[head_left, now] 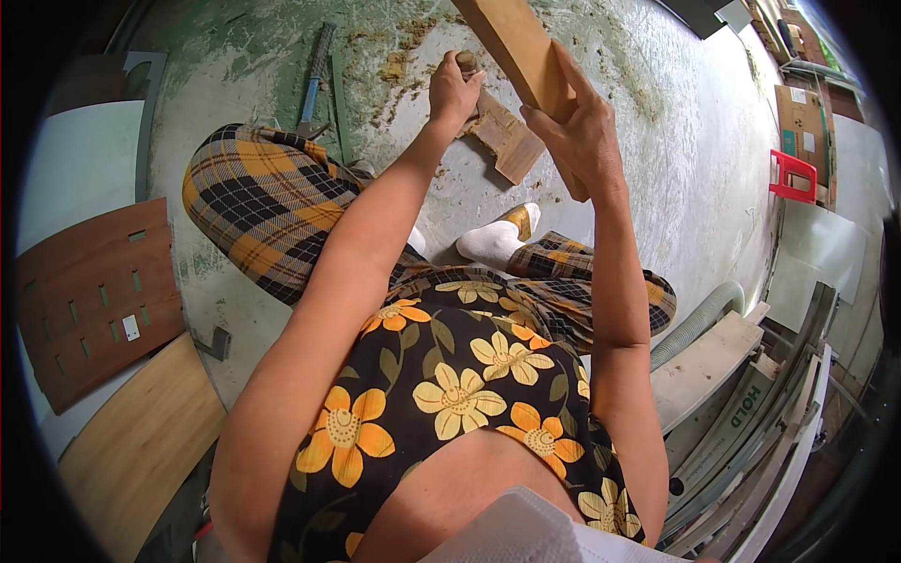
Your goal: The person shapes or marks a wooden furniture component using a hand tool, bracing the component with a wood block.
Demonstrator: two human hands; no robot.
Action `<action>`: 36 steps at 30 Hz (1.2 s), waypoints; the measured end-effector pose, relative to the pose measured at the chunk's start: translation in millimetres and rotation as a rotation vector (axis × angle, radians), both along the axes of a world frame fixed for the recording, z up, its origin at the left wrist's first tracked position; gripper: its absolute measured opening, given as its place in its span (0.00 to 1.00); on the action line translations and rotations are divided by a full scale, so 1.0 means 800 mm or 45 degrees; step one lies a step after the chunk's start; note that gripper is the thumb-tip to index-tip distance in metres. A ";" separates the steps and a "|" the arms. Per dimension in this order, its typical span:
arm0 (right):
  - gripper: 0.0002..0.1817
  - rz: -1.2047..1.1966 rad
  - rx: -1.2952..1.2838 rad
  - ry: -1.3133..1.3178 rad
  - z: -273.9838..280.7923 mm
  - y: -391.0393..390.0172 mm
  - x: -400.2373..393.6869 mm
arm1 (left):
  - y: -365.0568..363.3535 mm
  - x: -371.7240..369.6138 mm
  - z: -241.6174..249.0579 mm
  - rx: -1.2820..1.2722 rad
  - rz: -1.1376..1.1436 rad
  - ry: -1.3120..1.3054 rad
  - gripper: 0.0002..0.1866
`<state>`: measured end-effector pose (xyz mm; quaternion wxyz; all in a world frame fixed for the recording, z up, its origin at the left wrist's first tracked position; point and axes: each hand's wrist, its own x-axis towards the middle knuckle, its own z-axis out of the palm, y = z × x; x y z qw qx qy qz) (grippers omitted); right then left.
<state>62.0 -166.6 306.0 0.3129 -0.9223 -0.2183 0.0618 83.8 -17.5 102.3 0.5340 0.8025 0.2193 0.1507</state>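
My left hand (454, 94) is closed around a short wooden handle with a rounded end (466, 61); its lower part is hidden by my fingers. Just below it, on the floor, lies a notched wooden block (508, 139) with rough, cut edges. My right hand (580, 127) grips a long, smooth wooden plank (514, 42), thumb on one face and fingers round the far edge. The plank slants from the top of the view down past my wrist, beside the block.
A hammer-like tool with a blue shaft (313, 86) lies left on the floor, beside a green strip (339, 108). Wood shavings (396, 68) are scattered ahead. Brown panels (99, 300) lean at left. Boards and lengths of trim (713, 371) are stacked right, near a red stool (794, 175).
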 end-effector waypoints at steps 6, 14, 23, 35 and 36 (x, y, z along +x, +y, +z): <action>0.43 0.056 -0.326 0.147 -0.044 0.000 0.002 | -0.004 -0.012 0.026 -0.159 -0.037 -0.024 0.22; 0.43 0.013 -0.099 0.152 -0.022 -0.003 -0.002 | 0.004 -0.001 -0.008 0.049 0.046 -0.071 0.22; 0.44 0.066 -0.178 0.120 -0.068 -0.007 0.006 | 0.013 0.000 0.006 -0.108 0.082 0.019 0.20; 0.45 -0.066 -0.041 0.139 -0.028 -0.015 0.000 | 0.022 0.000 -0.020 0.036 0.060 -0.060 0.23; 0.45 -0.059 -0.045 0.119 -0.027 -0.015 -0.001 | 0.021 0.001 -0.018 0.045 0.045 -0.041 0.24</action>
